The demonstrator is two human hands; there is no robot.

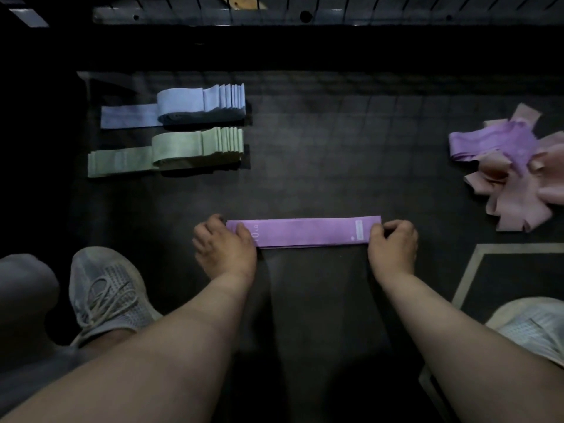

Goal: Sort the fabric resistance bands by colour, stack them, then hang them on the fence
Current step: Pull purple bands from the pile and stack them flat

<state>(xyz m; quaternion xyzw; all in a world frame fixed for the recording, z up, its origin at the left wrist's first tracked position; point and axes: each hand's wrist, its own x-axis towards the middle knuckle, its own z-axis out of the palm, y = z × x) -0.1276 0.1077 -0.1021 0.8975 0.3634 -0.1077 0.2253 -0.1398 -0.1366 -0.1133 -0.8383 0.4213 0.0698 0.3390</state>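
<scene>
"Two hands on it, or one?"

"Both. My left hand (224,244) grips the left end of the purple band (305,232), thumb on top and fingers curled round the end. My right hand (392,244) pinches the right end the same way."

"Which way does it run?"

"Its long axis goes straight from left to right across the floor mat (320,166), flat, just in front of me. The white label sits by my right thumb, and the printed number is half under my left. At the near edge I can see more purple layers beneath it."

"And the rest?"

"The blue stack (195,102) and the green stack (189,148) lie far off to the left, one behind the other. Both run left to right too, each with its upper bands folded back in a loop. The loose pile (512,166) of purple and pink bands is well apart on the right, its ends pointing every way. A grey rail (213,16) crosses the far edge, and my shoes (106,288) are at either side."
</scene>
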